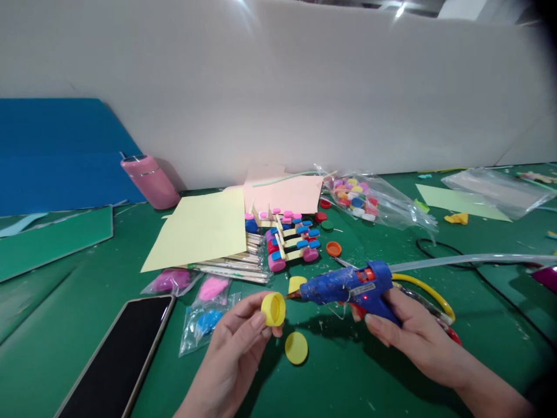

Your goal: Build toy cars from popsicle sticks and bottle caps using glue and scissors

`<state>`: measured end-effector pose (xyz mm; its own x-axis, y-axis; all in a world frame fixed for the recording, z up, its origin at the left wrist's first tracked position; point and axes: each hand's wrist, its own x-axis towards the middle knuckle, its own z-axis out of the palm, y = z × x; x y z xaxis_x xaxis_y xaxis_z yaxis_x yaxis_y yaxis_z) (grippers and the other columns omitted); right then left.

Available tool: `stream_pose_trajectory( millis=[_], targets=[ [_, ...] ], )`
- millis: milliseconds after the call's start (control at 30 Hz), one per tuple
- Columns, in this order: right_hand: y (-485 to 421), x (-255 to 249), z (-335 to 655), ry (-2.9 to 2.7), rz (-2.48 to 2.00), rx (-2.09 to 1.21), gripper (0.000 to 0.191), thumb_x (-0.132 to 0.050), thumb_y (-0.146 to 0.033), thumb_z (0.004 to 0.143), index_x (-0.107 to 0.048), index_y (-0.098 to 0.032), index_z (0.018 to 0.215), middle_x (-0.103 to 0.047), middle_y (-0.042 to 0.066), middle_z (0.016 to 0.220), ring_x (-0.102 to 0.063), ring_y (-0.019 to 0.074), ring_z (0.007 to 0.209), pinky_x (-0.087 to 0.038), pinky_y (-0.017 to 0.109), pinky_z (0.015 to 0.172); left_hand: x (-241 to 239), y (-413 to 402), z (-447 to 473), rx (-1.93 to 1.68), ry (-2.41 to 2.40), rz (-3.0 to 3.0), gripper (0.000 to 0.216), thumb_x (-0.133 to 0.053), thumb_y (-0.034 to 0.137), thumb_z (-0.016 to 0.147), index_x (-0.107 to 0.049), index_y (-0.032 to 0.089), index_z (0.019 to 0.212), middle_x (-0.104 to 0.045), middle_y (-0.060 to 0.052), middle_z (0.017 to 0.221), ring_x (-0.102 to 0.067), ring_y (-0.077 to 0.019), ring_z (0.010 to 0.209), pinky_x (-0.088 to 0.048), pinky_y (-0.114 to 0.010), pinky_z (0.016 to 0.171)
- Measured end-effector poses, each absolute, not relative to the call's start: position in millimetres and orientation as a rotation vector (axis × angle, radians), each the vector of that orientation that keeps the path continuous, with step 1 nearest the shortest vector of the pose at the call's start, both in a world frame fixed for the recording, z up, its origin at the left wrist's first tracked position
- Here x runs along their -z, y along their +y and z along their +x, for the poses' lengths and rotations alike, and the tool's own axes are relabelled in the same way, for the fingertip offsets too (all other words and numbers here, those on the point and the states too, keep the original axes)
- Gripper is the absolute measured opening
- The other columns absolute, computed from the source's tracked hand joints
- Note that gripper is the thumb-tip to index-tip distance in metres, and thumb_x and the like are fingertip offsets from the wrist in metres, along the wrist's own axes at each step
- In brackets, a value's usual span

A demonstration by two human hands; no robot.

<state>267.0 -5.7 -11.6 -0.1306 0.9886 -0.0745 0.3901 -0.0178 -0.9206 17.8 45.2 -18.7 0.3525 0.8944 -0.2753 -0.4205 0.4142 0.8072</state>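
Between the thumb and fingers of my left hand (237,348) is a yellow bottle cap (274,309), its hollow side turned toward me. My right hand (415,331) is wrapped round the handle of a blue hot glue gun (343,287) with a clear glue stick (470,259) in its back. The gun's nozzle points left and is close to the cap's rim; I cannot tell whether they touch. Another yellow cap (296,348) lies on the table just below, and a further yellow cap (297,284) sits behind the nozzle.
A black phone (119,360) lies at the left. Small craft pieces with bottle-cap wheels (291,247) stand mid-table beside cream paper (200,226). Behind are a pink tumbler (150,181) and a bag of bottle caps (359,197). A black cable (509,296) and pliers (429,296) lie at the right.
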Motion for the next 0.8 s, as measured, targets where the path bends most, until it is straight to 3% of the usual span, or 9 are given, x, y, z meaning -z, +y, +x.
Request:
stream_pose_trajectory(
  millis=[433, 800],
  targets=[
    [-7.9, 7.4, 260.8, -1.528, -1.525, -1.104, 0.019, -0.047, -0.038, 0.083, -0.054, -0.021, 0.089, -0.046, -0.002, 0.065, -0.042, 0.0124, 0.056, -0.04, 0.022, 0.052, 20.0, 44.9, 17.4, -0.96, 0.799, 0.695, 0.018, -0.061, 0.022, 0.074, -0.066, 0.018, 0.09, -0.062, -0.003, 0.078, -0.054, -0.0123, 0.067, -0.043, -0.022, 0.065],
    [-7.1, 7.9, 263.8, -1.599, -1.5, -1.072, 0.019, -0.048, -0.036, 0.084, -0.056, -0.02, 0.089, -0.052, 0.0, 0.068, -0.046, 0.0115, 0.056, -0.04, 0.02, 0.049, 14.5, 45.6, 18.6, -0.97, 0.819, 0.68, 0.019, -0.065, 0.023, 0.07, -0.068, 0.017, 0.087, -0.062, -0.005, 0.076, -0.055, -0.0134, 0.065, -0.043, -0.023, 0.064]
  ],
)
